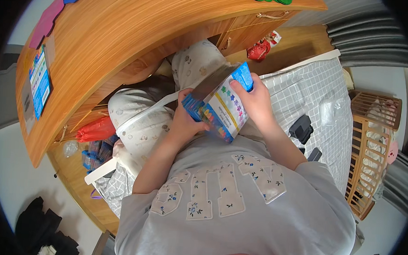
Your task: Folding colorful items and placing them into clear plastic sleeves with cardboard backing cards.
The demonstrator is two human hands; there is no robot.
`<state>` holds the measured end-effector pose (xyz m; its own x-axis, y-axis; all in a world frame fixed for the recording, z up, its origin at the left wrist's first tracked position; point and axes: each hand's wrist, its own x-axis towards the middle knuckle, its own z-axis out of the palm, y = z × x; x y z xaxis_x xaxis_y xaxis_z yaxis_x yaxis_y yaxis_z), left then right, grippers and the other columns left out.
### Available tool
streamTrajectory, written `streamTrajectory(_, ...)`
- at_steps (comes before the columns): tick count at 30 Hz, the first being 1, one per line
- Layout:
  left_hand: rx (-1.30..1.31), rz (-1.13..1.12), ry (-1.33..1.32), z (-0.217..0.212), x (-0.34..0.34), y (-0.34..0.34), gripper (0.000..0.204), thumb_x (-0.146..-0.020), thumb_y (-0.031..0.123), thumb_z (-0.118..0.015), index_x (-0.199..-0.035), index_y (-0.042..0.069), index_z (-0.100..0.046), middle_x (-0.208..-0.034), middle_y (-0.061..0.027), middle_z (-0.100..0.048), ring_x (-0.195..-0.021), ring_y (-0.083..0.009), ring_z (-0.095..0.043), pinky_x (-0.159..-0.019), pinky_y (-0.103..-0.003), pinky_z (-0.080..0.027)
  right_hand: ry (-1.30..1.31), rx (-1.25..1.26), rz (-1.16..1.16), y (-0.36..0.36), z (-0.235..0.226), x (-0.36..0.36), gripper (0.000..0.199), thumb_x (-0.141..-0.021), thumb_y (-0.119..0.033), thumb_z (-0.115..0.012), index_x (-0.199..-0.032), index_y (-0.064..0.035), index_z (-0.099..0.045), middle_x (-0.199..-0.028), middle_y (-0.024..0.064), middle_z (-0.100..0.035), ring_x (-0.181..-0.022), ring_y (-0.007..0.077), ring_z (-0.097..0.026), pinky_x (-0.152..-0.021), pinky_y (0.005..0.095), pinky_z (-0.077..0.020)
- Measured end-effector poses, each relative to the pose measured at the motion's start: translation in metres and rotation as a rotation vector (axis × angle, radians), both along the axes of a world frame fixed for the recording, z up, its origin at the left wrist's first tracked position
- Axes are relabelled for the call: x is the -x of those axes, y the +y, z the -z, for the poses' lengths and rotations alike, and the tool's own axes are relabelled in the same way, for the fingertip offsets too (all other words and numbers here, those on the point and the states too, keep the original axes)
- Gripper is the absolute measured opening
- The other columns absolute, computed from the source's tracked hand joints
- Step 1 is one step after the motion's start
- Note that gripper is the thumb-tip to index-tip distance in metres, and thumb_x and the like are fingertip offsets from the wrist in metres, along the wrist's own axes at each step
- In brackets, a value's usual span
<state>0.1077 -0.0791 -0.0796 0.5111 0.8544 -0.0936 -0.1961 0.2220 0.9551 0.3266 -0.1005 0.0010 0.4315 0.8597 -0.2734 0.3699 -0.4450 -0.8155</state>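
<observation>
Over my lap, my left hand [187, 117] is closed around the left side of a stack of blue packets [194, 107]. At the front of the stack, a blue-and-white packet [228, 108] with coloured stars printed on it is tilted up toward me. My right hand [255, 101] grips the upper right edge of this packet, thumb on its front and fingers behind. The undersides of both hands are hidden. A similar blue-and-white packet [41, 85] lies at the left end of the wooden desk [126, 26].
Clear plastic [28, 111] lies on the desk. A red bag [95, 129] and more blue packets [100, 152] are on the floor at left. On the checked bed [289, 90] rest a black device [301, 128] and a clear bag [329, 111]. A wooden crib [359, 154] stands at right.
</observation>
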Motion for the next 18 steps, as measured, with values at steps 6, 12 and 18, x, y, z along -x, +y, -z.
streamTrajectory(6,0.035,-0.049,0.062,-0.006,0.003,0.005,0.105,-0.053,0.026,-0.099,-0.128,0.004,-0.029,-0.120,-0.0101,-0.053,-0.112,-0.0209,-0.055,-0.101,-0.035,-0.046,0.229,-0.251,0.075,-0.024,0.036,0.010,0.040,-0.097,-0.027,-0.066,-0.123,-0.0001,-0.054,-0.103,0.0058,-0.066,-0.092,0.0125,-0.059,-0.086,0.0291,-0.0491)
streamTrajectory(12,0.023,-0.231,-0.055,-0.012,-0.003,-0.030,0.124,-0.056,0.015,-0.095,-0.147,0.003,-0.013,-0.136,-0.0185,-0.043,-0.128,-0.0277,-0.047,-0.111,-0.039,-0.038,0.368,-0.337,0.204,-0.031,0.056,0.015,0.037,-0.094,-0.020,-0.071,-0.121,0.0002,-0.055,-0.096,0.0022,-0.064,-0.085,0.0095,-0.059,-0.079,0.0273,-0.0503)
streamTrajectory(18,-0.291,-0.104,0.365,-0.050,-0.017,-0.037,0.146,-0.062,0.019,-0.093,-0.153,0.005,0.020,-0.148,-0.0237,-0.035,-0.137,-0.0322,-0.041,-0.115,-0.043,-0.033,0.416,-0.448,0.169,-0.036,0.071,0.020,0.041,-0.094,-0.020,-0.070,-0.126,0.0002,-0.051,-0.103,0.0028,-0.062,-0.093,0.0096,-0.057,-0.086,0.0275,-0.0481)
